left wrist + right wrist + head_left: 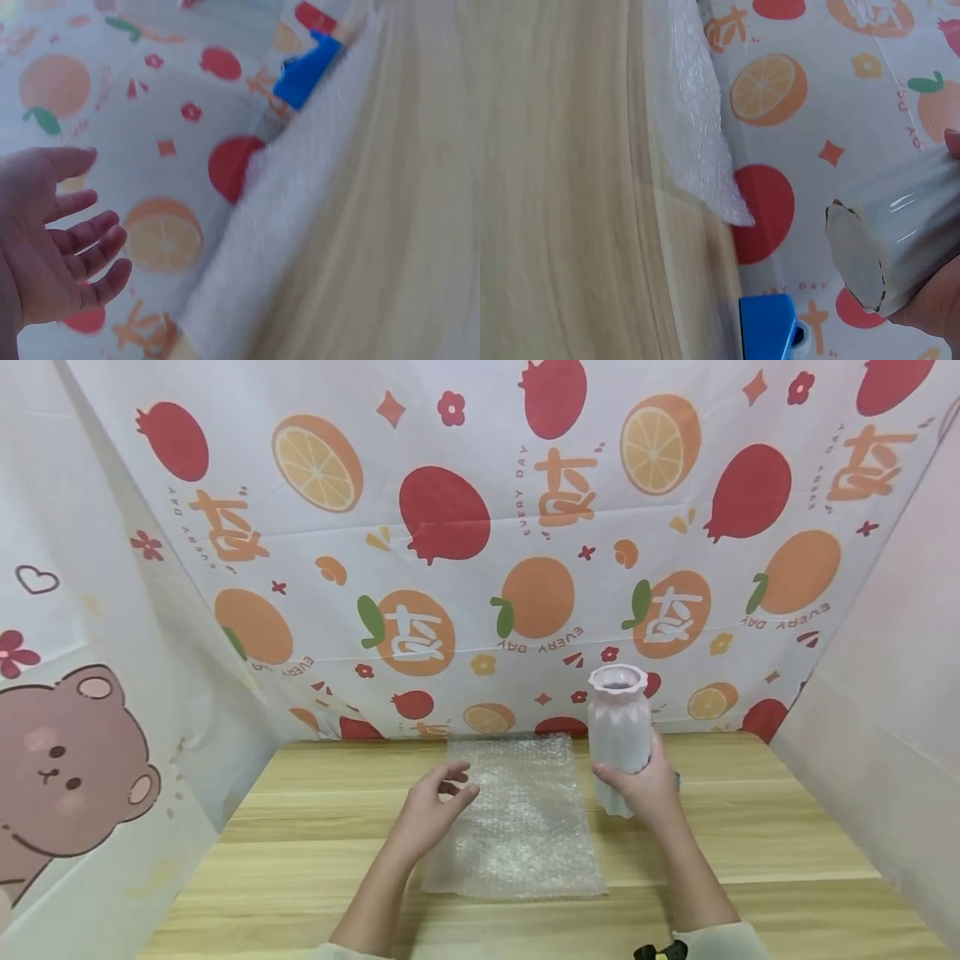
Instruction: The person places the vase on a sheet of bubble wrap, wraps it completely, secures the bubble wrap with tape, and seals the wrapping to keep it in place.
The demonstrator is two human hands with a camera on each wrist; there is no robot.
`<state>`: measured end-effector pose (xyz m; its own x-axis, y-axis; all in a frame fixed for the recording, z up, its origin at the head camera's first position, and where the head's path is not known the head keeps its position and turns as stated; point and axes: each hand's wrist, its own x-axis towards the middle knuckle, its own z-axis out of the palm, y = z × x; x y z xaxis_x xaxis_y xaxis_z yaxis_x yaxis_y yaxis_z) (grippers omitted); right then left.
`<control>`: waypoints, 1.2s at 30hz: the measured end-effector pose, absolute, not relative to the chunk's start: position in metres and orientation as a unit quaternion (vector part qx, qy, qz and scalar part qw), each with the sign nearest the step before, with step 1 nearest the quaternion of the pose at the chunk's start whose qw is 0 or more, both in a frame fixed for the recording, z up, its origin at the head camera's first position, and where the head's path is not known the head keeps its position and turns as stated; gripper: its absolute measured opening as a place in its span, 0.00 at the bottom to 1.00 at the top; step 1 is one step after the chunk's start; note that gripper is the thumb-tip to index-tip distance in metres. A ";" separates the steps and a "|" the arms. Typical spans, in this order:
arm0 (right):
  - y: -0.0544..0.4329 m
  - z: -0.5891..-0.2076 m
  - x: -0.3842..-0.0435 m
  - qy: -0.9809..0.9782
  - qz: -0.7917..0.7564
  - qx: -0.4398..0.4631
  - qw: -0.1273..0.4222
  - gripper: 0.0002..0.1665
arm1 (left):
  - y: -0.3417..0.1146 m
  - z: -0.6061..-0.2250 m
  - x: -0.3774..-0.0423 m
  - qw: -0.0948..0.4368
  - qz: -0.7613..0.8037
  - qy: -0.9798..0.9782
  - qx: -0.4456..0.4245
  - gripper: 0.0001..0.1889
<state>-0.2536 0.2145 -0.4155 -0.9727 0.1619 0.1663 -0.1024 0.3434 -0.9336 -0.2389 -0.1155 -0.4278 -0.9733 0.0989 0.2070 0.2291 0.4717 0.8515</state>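
Note:
My right hand [651, 781] grips a white fluted vase [620, 727] with a scalloped rim, fingers and thumb round its lower half. In the head view the vase is upright, mouth up; its flat base [855, 259] shows in the right wrist view, lifted off the table. A sheet of clear bubble wrap [521, 827] lies flat on the table to the left of the vase. My left hand [435, 806] hovers over the wrap's left edge, fingers loosely bent and holding nothing; the left wrist view shows the same relaxed hand [60, 240].
A blue object [767, 328] sits at the table's back, mostly hidden behind my right hand in the head view. The wooden table [300, 860] meets a fruit-print cloth [465, 610] hung behind it. A small black and yellow item [660, 952] shows by my right sleeve.

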 end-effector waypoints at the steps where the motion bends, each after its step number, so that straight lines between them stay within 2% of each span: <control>1: 0.213 -0.416 -0.254 -0.810 0.574 -0.019 0.113 0.63 | -0.111 -0.424 -0.239 0.062 -0.518 -0.847 -0.102 0.22; 8: 0.198 -0.422 -0.255 -0.802 0.587 0.003 0.114 0.60 | -0.083 -0.405 -0.235 0.064 -0.586 -0.795 -0.140 0.26; 17: 0.177 -0.427 -0.250 -0.807 0.583 0.037 0.089 0.58 | -0.069 -0.414 -0.231 0.070 -0.690 -0.695 -0.188 0.26; 21: 0.171 -0.424 -0.244 -0.819 0.562 0.056 0.096 0.58 | -0.061 -0.413 -0.232 0.066 -0.702 -0.680 -0.203 0.27; 36: 0.147 -0.422 -0.232 -0.841 0.515 0.129 0.104 0.57 | -0.052 -0.409 -0.227 0.049 -0.756 -0.625 -0.191 0.33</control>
